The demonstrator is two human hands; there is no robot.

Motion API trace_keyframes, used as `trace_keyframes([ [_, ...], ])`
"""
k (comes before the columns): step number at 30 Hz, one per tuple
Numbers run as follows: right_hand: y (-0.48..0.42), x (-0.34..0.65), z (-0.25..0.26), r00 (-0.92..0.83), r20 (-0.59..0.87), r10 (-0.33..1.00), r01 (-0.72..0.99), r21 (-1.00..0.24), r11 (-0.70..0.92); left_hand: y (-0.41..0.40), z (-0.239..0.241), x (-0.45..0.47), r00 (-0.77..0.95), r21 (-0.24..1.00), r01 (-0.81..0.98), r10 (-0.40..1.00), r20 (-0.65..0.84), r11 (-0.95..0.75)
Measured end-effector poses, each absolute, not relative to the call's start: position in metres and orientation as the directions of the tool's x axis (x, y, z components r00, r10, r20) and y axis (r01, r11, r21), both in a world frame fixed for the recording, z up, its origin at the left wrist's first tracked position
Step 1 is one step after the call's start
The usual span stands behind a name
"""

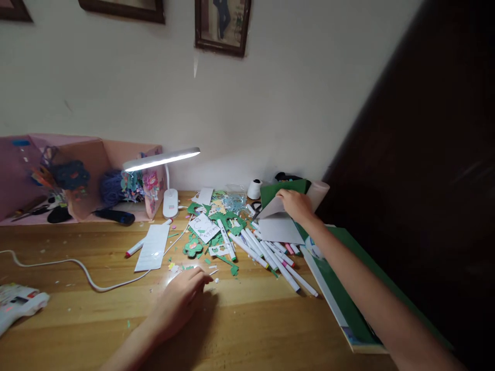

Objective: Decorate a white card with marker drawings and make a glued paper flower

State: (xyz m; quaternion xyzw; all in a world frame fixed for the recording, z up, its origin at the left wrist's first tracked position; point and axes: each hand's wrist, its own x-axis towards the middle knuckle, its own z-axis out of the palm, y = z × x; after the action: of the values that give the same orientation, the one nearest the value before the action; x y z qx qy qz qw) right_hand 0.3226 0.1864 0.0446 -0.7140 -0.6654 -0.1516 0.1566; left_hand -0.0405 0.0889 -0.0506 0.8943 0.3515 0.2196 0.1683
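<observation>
Two hands at work over a cluttered tabletop [255,324]. The right hand [294,203] reaches to the far right and is closed, thumb against fingers, on the edge of a pale sheet [272,207]. The left hand [186,289] rests near the middle, fingers loosely curled with little gap; no object shows in it, though its palm is hidden and a light hold cannot be ruled out.

The paper handling appears to be in progress: the pale sheet is raised at a slant, but it has not been brought to the near side. Below it a white paper [281,230] lies across part of the markers [286,275]; behind it stands a green card [269,194]. Whether these pieces are joined cannot be told. Cutting seems partly done, judging by the green scraps [233,222] and the flower cut-out [192,248] just beyond the left hand.

Farther out, a white spool [254,189] stands at the far edge, green boards [359,257] lie at right, and at far left a lit lamp [162,159] stands beside a pink box [118,149].
</observation>
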Motion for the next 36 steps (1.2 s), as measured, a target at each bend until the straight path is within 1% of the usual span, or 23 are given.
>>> trace_keyframes([
  [2, 0.172, 0.321, 0.059, 0.08, 0.49, 0.868, 0.997, -0.051, -0.062, 0.088, -0.05, -0.04, 0.641, 0.484, 0.554, 0.718, 0.271, -0.678],
  [3, 0.164, 0.321, 0.065, 0.087, 0.529, 0.844, 0.995, -0.089, -0.047, 0.087, -0.05, -0.04, 0.632, 0.513, 0.546, 0.728, 0.267, -0.662],
  [4, 0.155, 0.32, 0.069, 0.094, 0.572, 0.815, 0.988, -0.152, -0.007, 0.086, -0.049, -0.04, 0.62, 0.552, 0.534, 0.74, 0.259, -0.64],
  [5, 0.147, 0.319, 0.071, 0.116, 0.627, 0.77, 0.952, -0.29, 0.092, 0.085, -0.048, -0.039, 0.604, 0.604, 0.515, 0.757, 0.248, -0.609],
  [6, 0.138, 0.318, 0.072, 0.161, 0.653, 0.74, 0.882, -0.432, 0.188, 0.084, -0.046, -0.039, 0.585, 0.665, 0.49, 0.778, 0.229, -0.564],
  [7, 0.129, 0.315, 0.07, 0.212, 0.635, 0.743, 0.791, -0.558, 0.252, 0.083, -0.045, -0.038, 0.564, 0.73, 0.458, 0.8, 0.202, -0.507],
  [8, 0.122, 0.312, 0.066, 0.258, 0.582, 0.771, 0.691, -0.669, 0.273, 0.082, -0.043, -0.038, 0.545, 0.793, 0.418, 0.821, 0.173, -0.444],
  [10, 0.108, 0.301, 0.051, 0.287, 0.427, 0.858, 0.517, -0.822, 0.237, 0.081, -0.04, -0.037, 0.528, 0.898, 0.308, 0.842, 0.113, -0.314],
  [12, 0.097, 0.285, 0.03, 0.229, 0.266, 0.936, 0.399, -0.903, 0.16, 0.082, -0.039, -0.037, 0.567, 0.964, 0.171, 0.821, 0.074, -0.205],
  [14, 0.089, 0.265, 0.008, 0.13, 0.149, 0.98, 0.354, -0.93, 0.095, 0.082, -0.039, -0.039, 0.641, 0.992, 0.067, 0.767, 0.037, -0.103],
  [16, 0.081, 0.245, -0.012, 0.037, 0.046, 0.998, 0.353, -0.935, 0.03, 0.083, -0.04, -0.041, 0.666, 0.997, 0.07, 0.745, -0.038, -0.012],
  [18, 0.073, 0.229, -0.027, -0.05, -0.045, 0.998, 0.348, -0.937, -0.025, 0.084, -0.041, -0.042, 0.612, 0.981, 0.187, 0.776, -0.151, 0.044],
  [21, 0.066, 0.218, -0.04, -0.156, -0.139, 0.978, 0.347, -0.935, -0.077, 0.086, -0.04, -0.041, 0.515, 0.923, 0.376, 0.809, -0.284, 0.084],
  [23, 0.066, 0.221, -0.047, -0.155, -0.124, 0.98, 0.407, -0.912, -0.051, 0.085, -0.041, -0.037, 0.505, 0.893, 0.441, 0.796, -0.333, 0.094],
  [25, 0.07, 0.23, -0.053, -0.073, 0.0, 0.997, 0.534, -0.845, 0.039, 0.082, -0.042, -0.033, 0.511, 0.881, 0.461, 0.781, -0.359, 0.103],
  [27, 0.077, 0.241, -0.06, -0.008, 0.186, 0.982, 0.685, -0.715, 0.142, 0.077, -0.045, -0.028, 0.507, 0.878, 0.475, 0.798, -0.326, 0.057],
  [29, 0.084, 0.25, -0.067, -0.044, 0.315, 0.948, 0.792, -0.568, 0.225, 0.073, -0.049, -0.025, 0.504, 0.861, 0.506, 0.828, -0.243, -0.055],
  [30, 0.087, 0.253, -0.07, -0.083, 0.342, 0.936, 0.825, -0.503, 0.257, 0.071, -0.051, -0.025, 0.504, 0.84, 0.529, 0.841, -0.196, -0.121],
  [32, 0.09, 0.255, -0.076, -0.142, 0.353, 0.925, 0.868, -0.404, 0.287, 0.069, -0.054, -0.024, 0.507, 0.783, 0.571, 0.856, -0.098, -0.248],
  [35, 0.092, 0.252, -0.079, -0.149, 0.344, 0.927, 0.911, -0.317, 0.264, 0.069, -0.057, -0.025, 0.519, 0.689, 0.61, 0.855, 0.026, -0.391],
  [36, 0.093, 0.25, -0.08, -0.141, 0.346, 0.928, 0.922, -0.296, 0.25, 0.069, -0.056, -0.026, 0.526, 0.665, 0.618, 0.849, 0.047, -0.419],
])
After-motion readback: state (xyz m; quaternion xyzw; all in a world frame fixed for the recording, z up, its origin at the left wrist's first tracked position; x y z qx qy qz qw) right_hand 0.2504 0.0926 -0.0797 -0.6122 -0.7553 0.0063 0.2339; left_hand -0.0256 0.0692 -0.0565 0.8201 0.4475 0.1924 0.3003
